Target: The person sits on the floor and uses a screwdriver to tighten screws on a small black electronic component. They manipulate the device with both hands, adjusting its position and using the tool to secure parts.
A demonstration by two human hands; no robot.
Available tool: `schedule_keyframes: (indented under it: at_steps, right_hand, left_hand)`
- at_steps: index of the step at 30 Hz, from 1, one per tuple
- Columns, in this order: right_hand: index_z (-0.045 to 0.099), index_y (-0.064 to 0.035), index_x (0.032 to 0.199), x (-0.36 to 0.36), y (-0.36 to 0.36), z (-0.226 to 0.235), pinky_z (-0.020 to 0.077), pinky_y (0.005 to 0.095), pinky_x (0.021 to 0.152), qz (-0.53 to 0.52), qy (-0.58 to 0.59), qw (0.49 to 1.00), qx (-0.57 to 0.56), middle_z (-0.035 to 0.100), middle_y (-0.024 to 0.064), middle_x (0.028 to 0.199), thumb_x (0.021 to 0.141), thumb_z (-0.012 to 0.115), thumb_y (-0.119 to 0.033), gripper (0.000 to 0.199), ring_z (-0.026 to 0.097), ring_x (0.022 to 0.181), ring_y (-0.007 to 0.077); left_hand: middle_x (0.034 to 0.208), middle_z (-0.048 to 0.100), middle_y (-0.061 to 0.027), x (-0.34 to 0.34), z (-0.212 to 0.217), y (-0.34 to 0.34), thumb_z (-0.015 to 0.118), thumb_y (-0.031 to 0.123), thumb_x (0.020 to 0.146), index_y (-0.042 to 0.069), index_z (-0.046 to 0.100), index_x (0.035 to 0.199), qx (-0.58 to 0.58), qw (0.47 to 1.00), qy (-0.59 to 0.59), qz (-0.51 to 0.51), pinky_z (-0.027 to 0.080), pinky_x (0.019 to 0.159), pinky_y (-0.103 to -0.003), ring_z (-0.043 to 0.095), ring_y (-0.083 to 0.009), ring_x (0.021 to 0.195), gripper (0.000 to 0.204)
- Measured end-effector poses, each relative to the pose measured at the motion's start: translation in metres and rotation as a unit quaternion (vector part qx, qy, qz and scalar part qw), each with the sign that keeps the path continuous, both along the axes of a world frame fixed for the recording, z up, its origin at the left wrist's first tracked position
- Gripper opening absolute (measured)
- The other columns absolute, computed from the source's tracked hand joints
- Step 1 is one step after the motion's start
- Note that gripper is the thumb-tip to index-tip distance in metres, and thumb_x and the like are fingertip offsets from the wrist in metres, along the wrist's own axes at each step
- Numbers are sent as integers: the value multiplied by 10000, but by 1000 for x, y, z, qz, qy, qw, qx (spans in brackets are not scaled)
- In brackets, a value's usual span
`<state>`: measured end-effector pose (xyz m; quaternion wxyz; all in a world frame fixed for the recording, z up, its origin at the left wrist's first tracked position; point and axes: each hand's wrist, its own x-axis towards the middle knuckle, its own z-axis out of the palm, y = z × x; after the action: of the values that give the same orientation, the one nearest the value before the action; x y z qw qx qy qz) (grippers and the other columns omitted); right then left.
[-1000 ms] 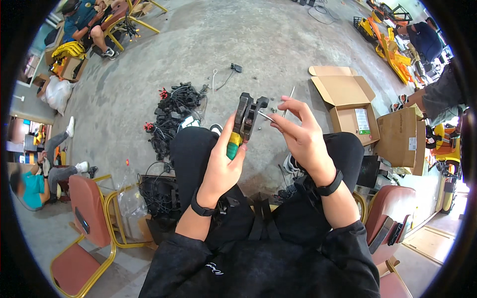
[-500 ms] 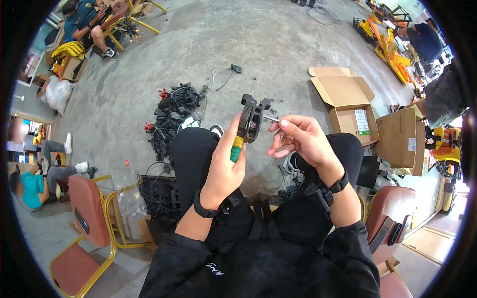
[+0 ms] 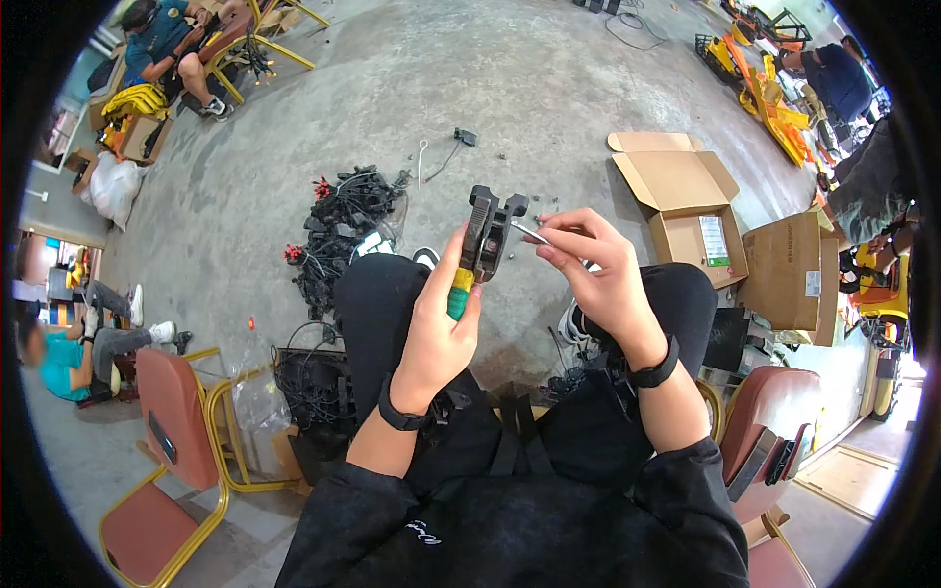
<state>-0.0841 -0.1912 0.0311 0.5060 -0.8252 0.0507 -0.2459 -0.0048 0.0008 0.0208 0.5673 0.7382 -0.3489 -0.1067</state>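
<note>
Lying open at right, a brown cardboard box [image 3: 676, 174] is faced by a tangled black cable heap [image 3: 343, 223] at left. Nearer, between them, a black tool with yellow-and-green handle [image 3: 477, 227] is gripped by the left hand [image 3: 437, 328]; a slim silver metal rod [image 3: 528, 232] is pinched between fingers [image 3: 570, 241] of the right hand [image 3: 610, 279], its tip near the tool.

The person's bare left grip [image 3: 436, 333] clasps a black metal tool with a green-and-yellow handle [image 3: 482, 240], held upright. The bare right grip [image 3: 608, 269] pinches a thin silver metal rod [image 3: 530, 232], its tip at the tool's right side; contact is unclear. On the grey concrete floor [image 3: 461, 78] lie tangled black cables [image 3: 343, 235] and an open brown cardboard box [image 3: 676, 180].
</note>
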Motion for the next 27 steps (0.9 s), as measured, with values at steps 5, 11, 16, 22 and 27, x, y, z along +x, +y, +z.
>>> schedule_keyframes:
  at_steps: [5, 11, 16, 22, 27]
  right_hand:
    - [718, -72, 1003, 3, -1, -1, 527, 389, 873, -32, -83, 973, -215, 602, 112, 1086, 737, 728, 13, 280, 612, 1092, 308]
    - [731, -105, 999, -2, -2, 14, 511, 409, 952, -51, -83, 932, -348, 581, 128, 1168, 681, 706, 45, 352, 551, 1214, 332]
    - [725, -69, 997, -1, -1, 9, 493, 411, 987, -41, -87, 962, -255, 594, 110, 1184, 723, 701, 44, 298, 550, 1222, 335]
    - [697, -19, 1010, -2, 0, 5, 571, 385, 846, 23, 5, 1000, 4, 695, 107, 911, 876, 667, -48, 140, 690, 987, 283]
    - [643, 43, 1051, -8, -7, 17, 584, 302, 716, 159, 174, 861, 451, 698, 109, 783, 995, 554, -221, 284, 716, 773, 210]
  left_hand:
    - [1387, 498, -158, 3, -7, 2, 556, -63, 905, -17, 294, 1486, -8, 1000, 16, -16, 381, 1020, -288, 503, -185, 1215, 639]
    - [1389, 492, -174, 2, -5, 3, 543, -59, 910, -26, 291, 1485, -2, 1000, -14, -16, 378, 1021, -292, 500, -196, 1224, 628]
    - [1381, 495, -214, 1, -2, 2, 531, -70, 902, -29, 319, 1469, 1, 997, -74, -15, 400, 1016, -326, 528, -257, 1234, 607]
    - [1391, 486, -229, 1, 2, 5, 530, -93, 875, -32, 335, 1460, 1, 996, -84, -12, 397, 1038, -358, 508, -313, 1280, 620]
    - [1405, 474, -230, 0, 3, 6, 536, -108, 848, -37, 346, 1450, 14, 994, -106, -14, 381, 1061, -377, 477, -347, 1312, 636]
